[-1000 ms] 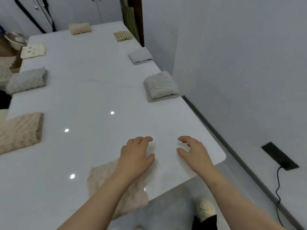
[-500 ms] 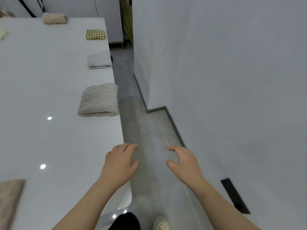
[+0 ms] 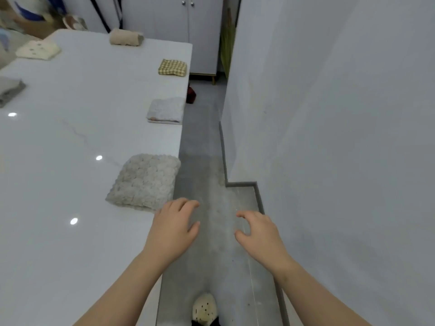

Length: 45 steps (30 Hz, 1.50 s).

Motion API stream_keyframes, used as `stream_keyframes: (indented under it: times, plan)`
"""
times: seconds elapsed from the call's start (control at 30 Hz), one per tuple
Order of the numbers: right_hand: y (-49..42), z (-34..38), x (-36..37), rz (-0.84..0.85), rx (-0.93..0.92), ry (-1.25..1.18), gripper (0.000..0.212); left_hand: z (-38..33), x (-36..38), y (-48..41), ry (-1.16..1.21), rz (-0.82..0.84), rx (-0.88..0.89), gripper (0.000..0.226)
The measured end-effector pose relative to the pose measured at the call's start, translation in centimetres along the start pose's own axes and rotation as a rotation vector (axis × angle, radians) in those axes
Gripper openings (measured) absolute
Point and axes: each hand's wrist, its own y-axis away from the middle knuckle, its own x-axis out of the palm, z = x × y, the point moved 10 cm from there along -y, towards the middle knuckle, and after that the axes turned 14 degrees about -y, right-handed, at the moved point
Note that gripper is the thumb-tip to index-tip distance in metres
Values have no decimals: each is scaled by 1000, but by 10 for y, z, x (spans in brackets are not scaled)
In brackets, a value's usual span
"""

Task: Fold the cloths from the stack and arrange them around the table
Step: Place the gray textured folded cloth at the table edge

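The folded cloths are lying spaced around the white table [image 3: 70, 142], and the nearest, a bobbled grey cloth [image 3: 143, 181], is sitting right at the table's right edge, its far corner seeming to reach the rim. Beyond it a pale grey cloth [image 3: 166, 111] and a checked yellow cloth [image 3: 173, 67] are lying just as close to that edge, while a beige roll [image 3: 126, 37] and a cream dotted cloth [image 3: 37, 50] are sitting at the far end. The stack itself is not showing. The left hand [image 3: 174, 228] is hovering empty, fingers loosely bent, just beside the bobbled cloth's near corner; the right hand [image 3: 257, 234] is hanging equally empty over the grey floor [image 3: 204, 161]. The person is standing in a narrow gap between table and wall [image 3: 329, 137], so a passing forearm or hip is likely risking a brush against these edge-hugging cloths, dragging one askew, undoing its fold or tipping it onto the floor.
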Motion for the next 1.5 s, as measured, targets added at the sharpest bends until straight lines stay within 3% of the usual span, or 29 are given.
stream_keyframes:
  times: [0.37,0.5,0.67,0.83,1.03,1.13,1.2,1.3,1.43,1.5]
  plan:
    - [-115,97,56,242,-251,6,38,101,-24,-16,114,-132,-444,37]
    - [-151,128,76,320,-375,4,39,132,-17,-20,52,-73,-594,76]
    - [-196,164,106,532,-507,43,50,162,-2,-15,141,0,-889,90]
    - [-216,176,137,853,-534,121,60,169,13,-5,350,-80,-1197,61]
    - [-211,182,151,1121,-579,147,49,153,22,5,508,-204,-1472,45]
    - [-208,177,157,1171,-587,196,34,141,24,26,482,-278,-1667,50]
    - [-210,177,159,1157,-621,219,9,132,30,41,584,-338,-1797,52]
    - [-216,180,161,1121,-669,217,30,127,41,40,848,-431,-1803,36]
    - [-220,190,161,1080,-690,140,10,131,39,34,995,-558,-1727,8]
    - [-221,192,163,1099,-647,94,9,134,38,32,1114,-673,-1702,7]
